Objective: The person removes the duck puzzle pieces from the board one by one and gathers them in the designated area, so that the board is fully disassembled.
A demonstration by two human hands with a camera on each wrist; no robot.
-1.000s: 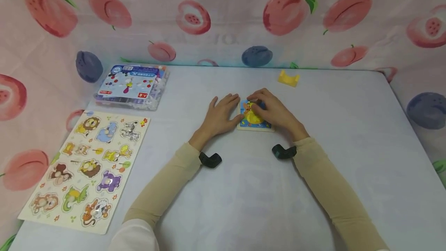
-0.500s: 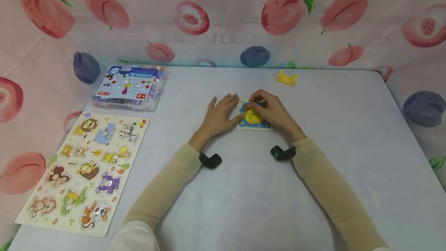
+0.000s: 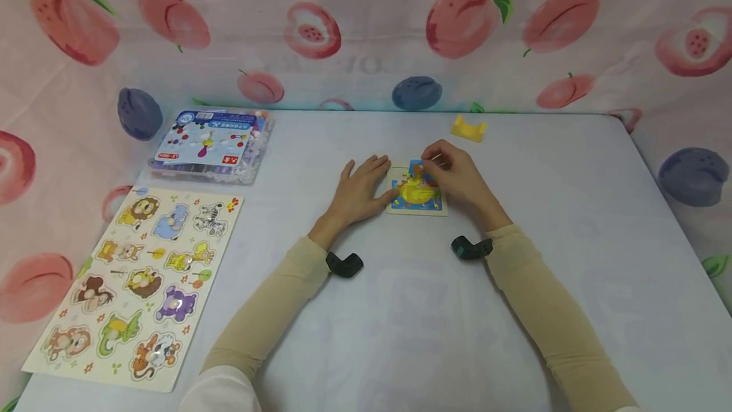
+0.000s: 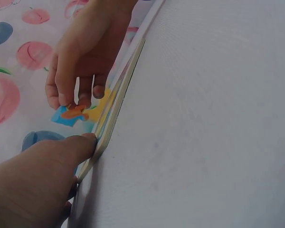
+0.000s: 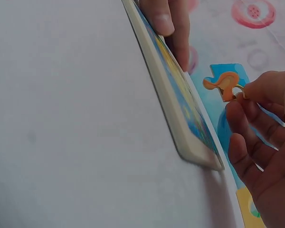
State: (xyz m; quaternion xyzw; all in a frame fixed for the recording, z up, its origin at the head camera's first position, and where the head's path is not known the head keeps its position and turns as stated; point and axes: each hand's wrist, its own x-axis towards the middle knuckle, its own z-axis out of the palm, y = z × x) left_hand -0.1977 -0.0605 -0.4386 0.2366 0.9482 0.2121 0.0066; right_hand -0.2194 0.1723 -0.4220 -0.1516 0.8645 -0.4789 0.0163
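A small square jigsaw puzzle board (image 3: 420, 212), with a pale frame and a yellow-and-blue picture, lies mid-table. My left hand (image 3: 359, 192) rests beside it with fingers spread, the thumb touching its left edge. Between thumb and fingertips, my right hand (image 3: 460, 173) pinches a puzzle piece (image 5: 222, 80), blue with an orange shape on it. That piece is raised above the board's far right part, apart from it in the right wrist view. In the left wrist view, the piece (image 4: 66, 116) hangs below the right fingertips, and my left thumb presses the board's edge.
A yellow notched piece (image 3: 469, 128) lies near the table's back edge. At the back left sits a clear plastic box (image 3: 208, 145) with a printed label. In front of that box lies a large animal peg puzzle (image 3: 134, 285). A fruit-print cloth hangs behind.
My right hand has lifted the blue-and-orange puzzle piece out of the board, moving slightly right. Left hand and board stay about where they were.
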